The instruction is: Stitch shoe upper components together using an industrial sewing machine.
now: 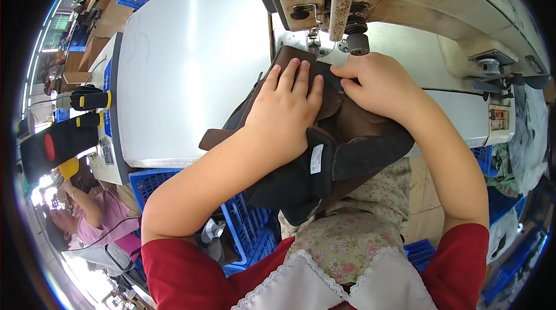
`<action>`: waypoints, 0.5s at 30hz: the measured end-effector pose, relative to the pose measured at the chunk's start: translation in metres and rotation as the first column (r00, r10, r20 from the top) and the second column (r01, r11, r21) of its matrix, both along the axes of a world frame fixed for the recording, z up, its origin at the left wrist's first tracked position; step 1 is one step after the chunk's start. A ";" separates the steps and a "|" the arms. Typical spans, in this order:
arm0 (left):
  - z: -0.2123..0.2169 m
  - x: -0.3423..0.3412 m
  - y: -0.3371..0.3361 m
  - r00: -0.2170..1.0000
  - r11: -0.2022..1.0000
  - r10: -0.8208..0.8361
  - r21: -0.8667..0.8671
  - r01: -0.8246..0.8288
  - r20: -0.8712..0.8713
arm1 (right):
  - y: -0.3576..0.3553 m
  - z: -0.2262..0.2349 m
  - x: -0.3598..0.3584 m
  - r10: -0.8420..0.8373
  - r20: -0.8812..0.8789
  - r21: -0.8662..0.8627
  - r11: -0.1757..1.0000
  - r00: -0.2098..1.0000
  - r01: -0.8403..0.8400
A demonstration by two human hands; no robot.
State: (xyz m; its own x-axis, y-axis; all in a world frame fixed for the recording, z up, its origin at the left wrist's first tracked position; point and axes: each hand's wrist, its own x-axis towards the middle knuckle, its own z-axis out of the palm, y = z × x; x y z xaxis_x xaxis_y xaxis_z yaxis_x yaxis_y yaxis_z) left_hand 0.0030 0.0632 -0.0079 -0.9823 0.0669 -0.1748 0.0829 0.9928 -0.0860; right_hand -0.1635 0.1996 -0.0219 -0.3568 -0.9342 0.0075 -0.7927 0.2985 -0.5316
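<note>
At a sewing machine (452,14), the left hand (284,107) lies flat, grip spread apart, on a brown-and-black bag (370,156) straddling the front edge of the bench (185,66); the right hand (379,84) curls against it, whether pinching I cannot tell. Below, a blue crate (236,224), partly hidden by the left forearm (202,185), holds silvery pieces (213,231), hard to make out.

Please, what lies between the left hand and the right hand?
In the head view, a folded part of the brown and black item lies between the left hand and the right hand.
</note>
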 end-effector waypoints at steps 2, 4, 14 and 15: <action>0.000 0.001 -0.001 1.000 1.000 0.007 0.012 -0.006 -0.013 | -0.002 0.000 0.000 0.003 -0.008 -0.008 1.000 1.000 -0.003; -0.001 0.000 -0.002 1.000 1.000 0.012 0.028 -0.011 -0.027 | -0.003 -0.001 -0.001 0.004 -0.017 -0.011 1.000 1.000 -0.005; -0.003 -0.011 -0.013 0.994 0.998 0.049 0.032 -0.046 -0.101 | -0.015 -0.016 -0.019 -0.011 -0.127 -0.062 0.998 0.992 0.003; -0.003 -0.013 -0.014 0.991 0.997 0.066 0.046 -0.061 -0.113 | -0.017 -0.020 -0.022 -0.014 -0.132 -0.083 0.997 0.991 0.003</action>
State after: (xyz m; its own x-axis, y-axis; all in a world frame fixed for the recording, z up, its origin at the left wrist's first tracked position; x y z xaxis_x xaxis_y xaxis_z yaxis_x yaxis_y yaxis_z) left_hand -0.0096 0.0491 -0.0106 -0.9982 0.0089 -0.0596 0.0118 0.9987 -0.0488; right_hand -0.1858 0.1827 -0.0416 -0.3557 -0.9252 0.1319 -0.8553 0.2654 -0.4450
